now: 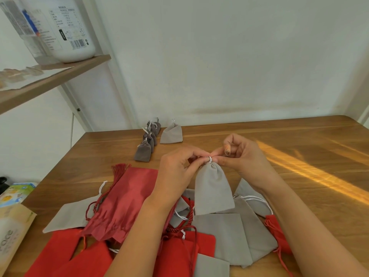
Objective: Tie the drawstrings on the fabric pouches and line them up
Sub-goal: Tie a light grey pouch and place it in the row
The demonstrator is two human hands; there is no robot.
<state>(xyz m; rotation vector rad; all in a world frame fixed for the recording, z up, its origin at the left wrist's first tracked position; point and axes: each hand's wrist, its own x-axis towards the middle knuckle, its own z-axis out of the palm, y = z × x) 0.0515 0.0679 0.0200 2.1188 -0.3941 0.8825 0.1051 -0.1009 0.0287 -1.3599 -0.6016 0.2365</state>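
A light grey pouch (212, 188) hangs upright above the wooden table (299, 176), its neck cinched. My left hand (177, 168) and my right hand (239, 154) both pinch its white drawstring (209, 159) at the top, fingertips almost touching. At the far left of the table a row of several small dark grey tied pouches (147, 143) runs toward the wall, with one light grey tied pouch (171, 133) beside it. Below my hands lies a loose pile of grey pouches (225, 234) and red pouches (121, 204).
A wooden shelf (54, 76) at upper left carries a white jar (67, 29). Paper packets (14, 222) lie at the table's left edge. A white wall stands behind the table. A band of sunlight crosses the right side of the tabletop.
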